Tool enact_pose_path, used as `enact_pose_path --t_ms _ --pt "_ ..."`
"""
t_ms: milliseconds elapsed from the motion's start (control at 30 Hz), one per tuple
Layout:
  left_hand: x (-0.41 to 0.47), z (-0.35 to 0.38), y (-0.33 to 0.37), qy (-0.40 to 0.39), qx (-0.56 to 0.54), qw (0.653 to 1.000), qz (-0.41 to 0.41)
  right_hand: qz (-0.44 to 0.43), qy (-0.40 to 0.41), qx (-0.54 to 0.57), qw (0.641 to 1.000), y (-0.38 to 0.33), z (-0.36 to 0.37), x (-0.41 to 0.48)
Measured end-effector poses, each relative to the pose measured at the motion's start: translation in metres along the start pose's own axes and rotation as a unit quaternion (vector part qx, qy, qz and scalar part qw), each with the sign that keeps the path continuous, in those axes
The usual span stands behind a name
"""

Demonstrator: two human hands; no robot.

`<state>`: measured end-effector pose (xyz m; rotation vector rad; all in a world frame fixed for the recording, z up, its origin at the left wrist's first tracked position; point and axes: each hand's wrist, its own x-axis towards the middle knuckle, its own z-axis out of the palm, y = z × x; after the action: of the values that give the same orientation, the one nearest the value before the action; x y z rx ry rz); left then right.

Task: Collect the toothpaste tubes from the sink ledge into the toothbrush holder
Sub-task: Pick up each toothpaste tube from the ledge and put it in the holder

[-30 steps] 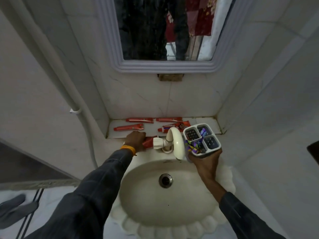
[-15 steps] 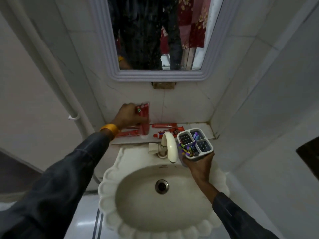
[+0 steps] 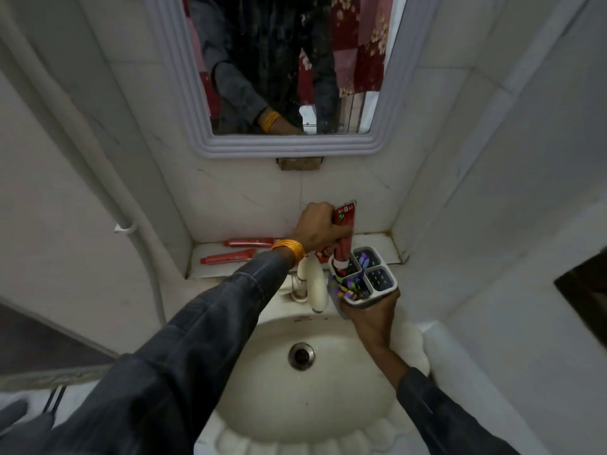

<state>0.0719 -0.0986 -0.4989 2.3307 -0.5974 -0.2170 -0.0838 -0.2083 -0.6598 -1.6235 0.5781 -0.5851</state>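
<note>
Above a pale sink [image 3: 305, 418] in a tiled corner, our left hand [image 3: 317, 229] clamps a red tube [image 3: 344, 239] upright, cap down, directly under our fingers and entering the holder [image 3: 377, 298] gripped in our right hand [image 3: 372, 315]. Two more tubes [image 3: 230, 257] lie flat, left of the fingers.

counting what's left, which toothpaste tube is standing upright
The red tube in the left hand, cap down in the holder. The two tubes left of it lie flat on the ledge.

Red toothpaste tube [image 3: 345, 231]; grey-white holder [image 3: 382, 292]; cream sink [image 3: 262, 399]; orange wristband [image 3: 290, 249].
</note>
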Motion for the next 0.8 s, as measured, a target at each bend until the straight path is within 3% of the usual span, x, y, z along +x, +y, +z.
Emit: enact_pose_path --t_ms 300,800 --pt "-0.002 -0.009 0.006 0.034 0.002 0.998 0.047 -0.001 -0.004 -0.034 0.999 -0.002 0.000 0.010" --pt "-0.002 0.014 -0.020 -0.072 0.114 0.990 0.038 0.008 -0.004 -0.028 1.000 -0.006 0.002 0.009"
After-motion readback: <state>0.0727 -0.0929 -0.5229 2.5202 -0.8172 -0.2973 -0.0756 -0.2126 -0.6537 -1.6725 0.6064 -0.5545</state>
